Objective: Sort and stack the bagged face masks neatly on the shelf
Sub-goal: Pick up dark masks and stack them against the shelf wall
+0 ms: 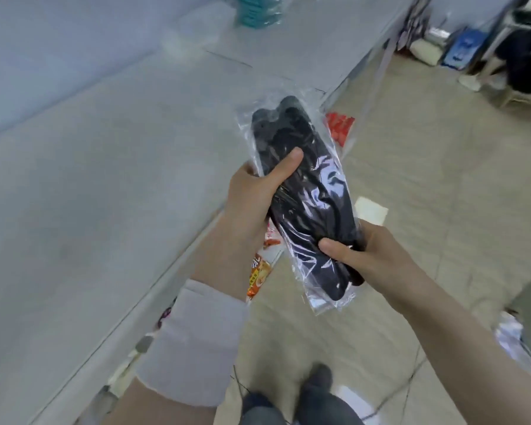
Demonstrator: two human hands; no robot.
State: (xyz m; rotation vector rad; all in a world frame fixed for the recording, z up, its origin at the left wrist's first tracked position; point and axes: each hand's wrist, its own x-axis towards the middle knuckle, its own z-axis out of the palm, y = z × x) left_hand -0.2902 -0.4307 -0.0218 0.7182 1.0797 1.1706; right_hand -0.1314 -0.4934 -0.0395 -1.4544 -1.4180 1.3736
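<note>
A clear plastic bag of black face masks [310,191] is held in the air over the front edge of the grey shelf [105,179]. My left hand [258,194] grips the bag's left side, thumb across the top of it. My right hand [368,253] grips the near end from the right, thumb on top. The bag lies lengthwise, pointing away from me and slightly left. A stack of teal bagged masks [258,10] stands at the far end of the shelf, blurred.
Red-and-orange snack packets [261,271] show below the shelf edge, and a red packet [339,127] lies beyond the bag. A pale card [370,210] lies on the tiled floor. My shoes [316,384] are at the bottom. Chairs and bags [466,47] stand far right.
</note>
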